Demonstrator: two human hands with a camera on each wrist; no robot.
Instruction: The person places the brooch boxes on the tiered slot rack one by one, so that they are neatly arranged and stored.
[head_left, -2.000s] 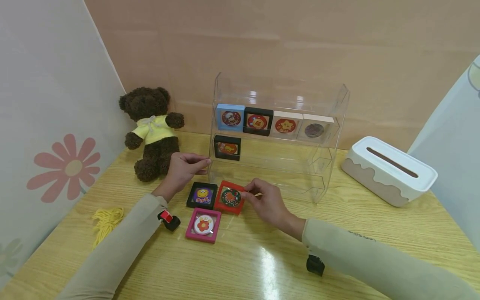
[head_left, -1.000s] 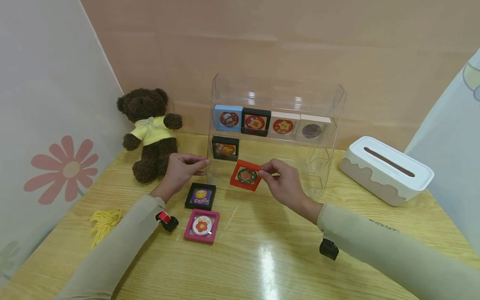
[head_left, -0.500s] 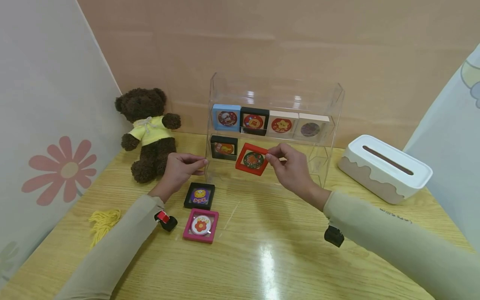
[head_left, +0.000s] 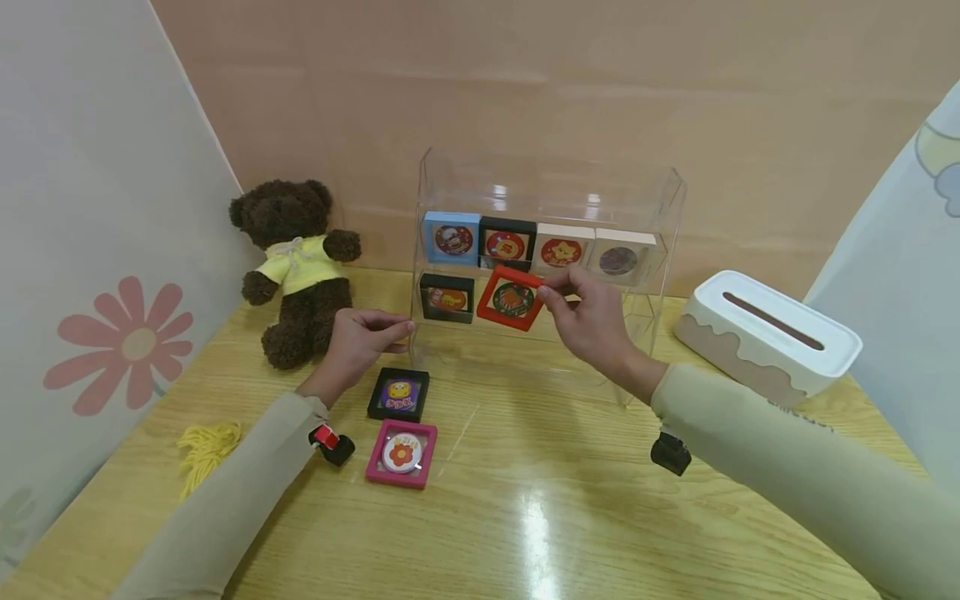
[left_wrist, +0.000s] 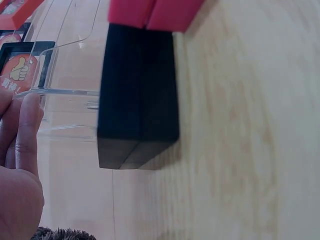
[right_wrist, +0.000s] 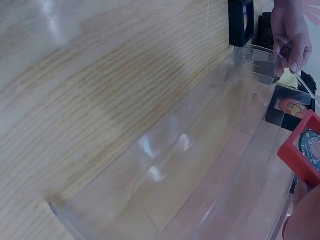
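Observation:
A red square frame with a round green badge (head_left: 513,298) is pinched at its right edge by my right hand (head_left: 588,317). It is tilted in front of the clear acrylic rack's (head_left: 480,354) middle tier, just right of a black framed badge (head_left: 447,297) standing there. My left hand (head_left: 363,346) pinches the rack's left side edge between thumb and fingers. On the table in front lie a black frame with a purple badge (head_left: 399,394) and a pink frame with a flower badge (head_left: 402,453). In the right wrist view the red frame (right_wrist: 302,147) is partly cut off.
The upper tier holds blue (head_left: 452,237), black (head_left: 507,242) and two pale frames (head_left: 564,248). A brown teddy bear (head_left: 300,267) in a yellow top sits left of the rack. Yellow yarn (head_left: 206,450) lies front left. A white-and-beige tissue box (head_left: 772,333) stands at right.
My right hand has lifted the red frame off the table beside the black one and carried it up and right to the rack's middle tier. The left hand keeps its hold on the rack.

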